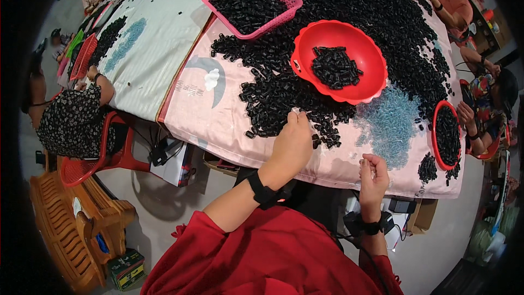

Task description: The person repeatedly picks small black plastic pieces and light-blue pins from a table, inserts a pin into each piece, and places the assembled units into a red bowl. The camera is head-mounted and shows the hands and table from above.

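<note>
My left hand (293,143) has its fingers pinched together at the near edge of a spread of small black plastic pieces (267,104); whatever they hold is hidden. Over the table's front edge, my right hand (374,177) is closed with thumb and fingertips together, and I cannot make out what is in it. Just beyond it lies a patch of tiny clear bluish pieces (390,131). A red scalloped bowl (357,49) with a small heap of black pieces inside stands beyond both hands. Each wrist wears a black band.
A pink basket (297,3) full of black pieces stands behind, left of the bowl. An oval red basket (436,123) sits at the right edge of the pink tablecloth (218,131). Other people work at both sides. Left and below are a red chair (128,153) and a wooden bench (60,224).
</note>
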`<state>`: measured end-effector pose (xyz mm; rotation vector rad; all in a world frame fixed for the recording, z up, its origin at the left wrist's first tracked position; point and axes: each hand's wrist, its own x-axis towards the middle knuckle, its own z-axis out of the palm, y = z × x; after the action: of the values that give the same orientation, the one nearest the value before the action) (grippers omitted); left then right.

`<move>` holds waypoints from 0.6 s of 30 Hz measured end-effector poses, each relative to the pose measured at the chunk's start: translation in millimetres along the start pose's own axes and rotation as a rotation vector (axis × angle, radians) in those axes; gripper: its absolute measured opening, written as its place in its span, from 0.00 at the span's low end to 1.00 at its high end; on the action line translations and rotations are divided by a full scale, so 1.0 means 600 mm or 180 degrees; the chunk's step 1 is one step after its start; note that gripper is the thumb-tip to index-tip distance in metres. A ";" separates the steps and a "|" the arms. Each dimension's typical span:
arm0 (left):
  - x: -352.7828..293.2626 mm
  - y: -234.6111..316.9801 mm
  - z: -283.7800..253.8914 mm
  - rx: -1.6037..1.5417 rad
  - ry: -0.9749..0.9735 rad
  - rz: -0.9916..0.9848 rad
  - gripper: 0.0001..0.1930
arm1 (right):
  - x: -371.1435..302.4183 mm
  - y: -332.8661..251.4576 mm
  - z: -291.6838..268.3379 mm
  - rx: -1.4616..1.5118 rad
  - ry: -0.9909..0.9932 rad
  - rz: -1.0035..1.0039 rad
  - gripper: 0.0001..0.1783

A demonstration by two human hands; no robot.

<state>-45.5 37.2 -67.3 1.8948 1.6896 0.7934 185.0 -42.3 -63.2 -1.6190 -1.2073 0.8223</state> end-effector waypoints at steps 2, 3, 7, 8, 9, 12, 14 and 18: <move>0.000 -0.001 -0.002 -0.0024 -0.0272 -0.0047 0.22 | -0.001 0.001 0.000 -0.0018 0.0031 -0.0020 0.06; -0.003 0.000 -0.004 -0.0088 -0.0290 0.0022 0.22 | -0.001 0.002 0.000 -0.0018 0.0053 -0.0023 0.07; -0.020 0.009 -0.021 -0.0439 -0.0180 0.0178 0.22 | -0.003 0.006 -0.001 0.0100 0.0061 0.0013 0.07; -0.022 0.009 -0.024 -0.0552 -0.0106 0.0187 0.22 | -0.003 0.006 -0.001 0.0135 0.0061 0.0028 0.07; -0.023 0.005 -0.029 -0.0575 -0.0003 0.0141 0.21 | -0.004 0.004 -0.002 0.0171 0.0060 0.0046 0.07; -0.025 -0.010 -0.039 -0.0439 0.0258 0.0098 0.21 | -0.005 0.001 -0.003 0.0177 0.0067 0.0017 0.07; -0.023 -0.021 -0.035 -0.0072 0.0365 0.0195 0.21 | -0.006 0.001 0.000 0.0133 0.0062 -0.0004 0.07; -0.019 -0.025 -0.016 -0.0111 0.0187 0.0320 0.19 | -0.009 0.004 0.005 0.0064 0.0019 0.0006 0.07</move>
<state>-64.0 27.6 -71.8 1.9632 1.6142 0.9200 181.4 -46.7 -66.5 -1.6057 -1.1900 0.8279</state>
